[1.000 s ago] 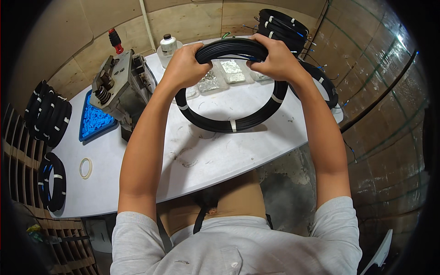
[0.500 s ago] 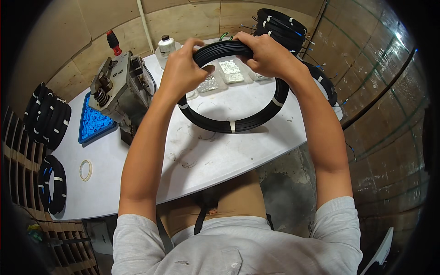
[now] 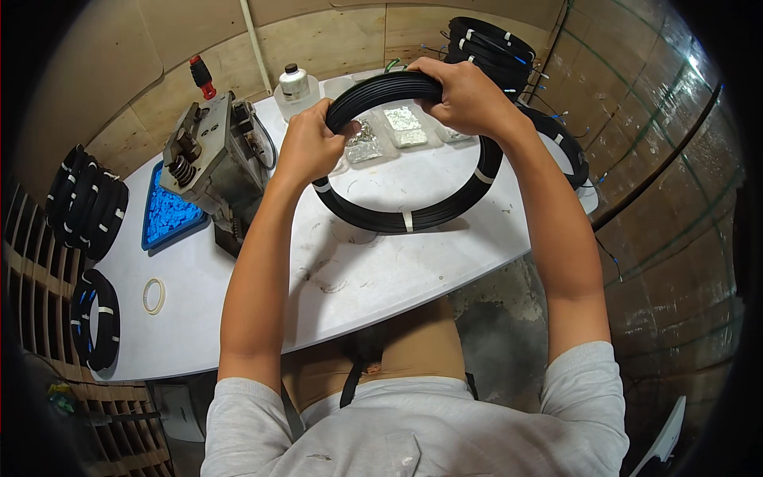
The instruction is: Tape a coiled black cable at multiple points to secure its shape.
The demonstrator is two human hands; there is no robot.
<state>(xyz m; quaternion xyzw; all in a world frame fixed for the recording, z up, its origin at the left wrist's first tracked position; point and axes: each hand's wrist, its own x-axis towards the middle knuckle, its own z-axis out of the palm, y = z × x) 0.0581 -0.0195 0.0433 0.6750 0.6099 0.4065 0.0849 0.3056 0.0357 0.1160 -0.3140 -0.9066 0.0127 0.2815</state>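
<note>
A black cable coil (image 3: 380,94), bound with white tape bands, is held tilted over the white table (image 3: 373,278), its far side raised. My left hand (image 3: 311,143) grips the coil's upper left part, fingers wrapped round the strands. At the upper right of the coil, my right hand (image 3: 465,95) is closed round it too, thumb on the inner side. The near part of the ring hangs low over the tabletop; whether it touches cannot be made out. Through the ring and behind it show clear bags of small metal parts (image 3: 404,127).
A metal press machine (image 3: 211,159) stands left, beside a blue tray of small blue pieces (image 3: 171,215). A tape roll (image 3: 154,296) and a coil (image 3: 96,319) lie nearer. More coils are stacked left (image 3: 87,203) and far right (image 3: 491,52). A white bottle (image 3: 293,82) stands at the back.
My left hand has slid down and left along the coil, and its fingers have closed round it. My right hand keeps its grip. The view has shifted slightly.
</note>
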